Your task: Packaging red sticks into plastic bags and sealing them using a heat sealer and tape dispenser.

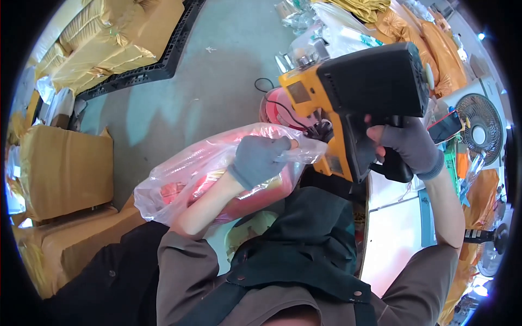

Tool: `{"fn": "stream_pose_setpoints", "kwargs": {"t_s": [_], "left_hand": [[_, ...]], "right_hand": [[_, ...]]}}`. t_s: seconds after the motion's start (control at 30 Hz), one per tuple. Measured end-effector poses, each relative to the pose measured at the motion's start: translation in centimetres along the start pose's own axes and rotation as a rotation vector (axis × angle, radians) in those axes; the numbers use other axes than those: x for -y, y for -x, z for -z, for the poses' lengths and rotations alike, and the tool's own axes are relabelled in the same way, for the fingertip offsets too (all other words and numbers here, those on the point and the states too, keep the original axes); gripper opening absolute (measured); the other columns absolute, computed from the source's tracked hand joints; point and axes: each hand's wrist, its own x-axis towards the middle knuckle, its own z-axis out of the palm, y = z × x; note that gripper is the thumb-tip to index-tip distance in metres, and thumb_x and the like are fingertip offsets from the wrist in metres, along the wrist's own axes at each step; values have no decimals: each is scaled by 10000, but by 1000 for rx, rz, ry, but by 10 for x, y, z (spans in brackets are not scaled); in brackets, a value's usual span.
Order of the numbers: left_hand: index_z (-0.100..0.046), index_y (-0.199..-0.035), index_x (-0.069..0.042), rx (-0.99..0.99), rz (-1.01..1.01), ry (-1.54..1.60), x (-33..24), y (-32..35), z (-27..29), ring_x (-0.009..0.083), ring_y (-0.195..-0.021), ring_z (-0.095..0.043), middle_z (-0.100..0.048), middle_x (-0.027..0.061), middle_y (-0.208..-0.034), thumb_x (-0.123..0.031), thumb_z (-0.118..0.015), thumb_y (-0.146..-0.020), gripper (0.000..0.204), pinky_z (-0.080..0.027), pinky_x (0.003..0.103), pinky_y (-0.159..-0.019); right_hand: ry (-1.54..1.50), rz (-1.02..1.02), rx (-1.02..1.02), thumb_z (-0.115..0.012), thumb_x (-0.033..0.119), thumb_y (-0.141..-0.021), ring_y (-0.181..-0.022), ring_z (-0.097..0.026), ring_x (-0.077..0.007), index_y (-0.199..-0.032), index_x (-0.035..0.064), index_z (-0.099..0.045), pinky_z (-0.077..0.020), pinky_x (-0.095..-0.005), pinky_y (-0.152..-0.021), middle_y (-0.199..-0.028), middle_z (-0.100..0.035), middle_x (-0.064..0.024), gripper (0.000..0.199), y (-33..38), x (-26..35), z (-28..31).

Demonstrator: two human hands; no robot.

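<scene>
My left hand (258, 157), in a grey fingerless glove, is closed round the bunched mouth of a clear plastic bag (185, 163) with red and pink contents. The bag lies slanting in front of me, and its gathered end reaches the lower side of a yellow-and-black handheld power machine (375, 76). Gloved likewise, my right hand (405, 144) is wrapped round that machine's black handle and holds it up on the right. Metal parts show at its far left corner. Whether the bag end sits inside the machine, I cannot tell.
Behind the bag stands a round pink-red object (277, 111) with a black cord (283, 106) near it. To my right are a white tabletop (391, 239), a phone (446, 127) and a fan (478, 130). Cartons (68, 171) and a black pallet (176, 51) stand left.
</scene>
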Motion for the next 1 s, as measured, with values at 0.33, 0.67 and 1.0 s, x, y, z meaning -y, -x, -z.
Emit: {"fn": "stream_pose_setpoints", "kwargs": {"t_s": [0.33, 0.67, 1.0], "left_hand": [[-612, -810, -122, 152, -6, 136, -47, 2, 5, 269, -604, -602, -588, 65, -679, -255, -611, -781, 136, -479, 364, -535], [-479, -1191, -79, 318, 106, -300, -72, 23, 84, 314, -779, -614, -583, 150, -947, -173, -633, -718, 506, -481, 405, -651], [-549, -840, -118, 111, -13, -570, -89, 90, 133, 231, -680, -565, -578, 27, -777, -84, -645, -554, 304, -436, 354, -553]], "right_hand": [[-138, -136, 234, -608, 87, -788, -538, -522, -117, -970, 0, -531, -438, -261, -496, -695, -511, -33, 216, 11, -1, -7], [-315, -168, 225, -619, 165, -819, -559, -517, -102, -895, 53, -553, -440, -247, -473, -712, -507, -16, 150, 3, -25, 5], [-358, -158, 268, -565, 166, -871, -545, -491, -101, -906, 68, -512, -437, -267, -480, -685, -473, -13, 117, 6, -38, -12]]}}
